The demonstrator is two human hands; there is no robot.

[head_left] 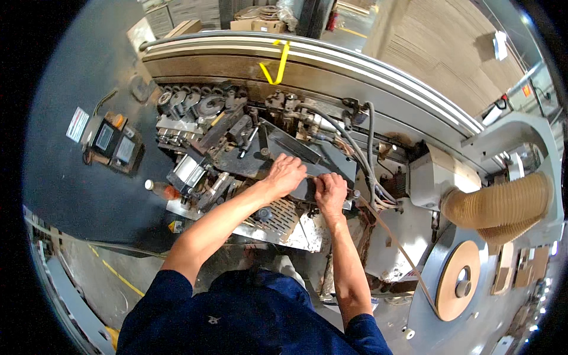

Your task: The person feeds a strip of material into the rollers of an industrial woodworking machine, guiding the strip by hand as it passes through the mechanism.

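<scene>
Edge-banding strip (387, 234) runs from the roll (457, 283) at my four o'clock up to both hands at the centre of the machine (248, 136), where I guide it over a dark guide plate (296, 157). My left hand (285, 173) lies flat on the plate, fingers pressed together and curled over its edge, apparently to steady it. My right hand (330, 190) sits just beside it at three o'clock, fingertips pinching the strip's thin end, as far as I can tell. The strip hangs slack, probably so it feeds without kinking. A small bottle (161, 189) lies at nine o'clock; I can't see its contents. A ribbed dust hose (497, 204) curves off at three o'clock.
</scene>
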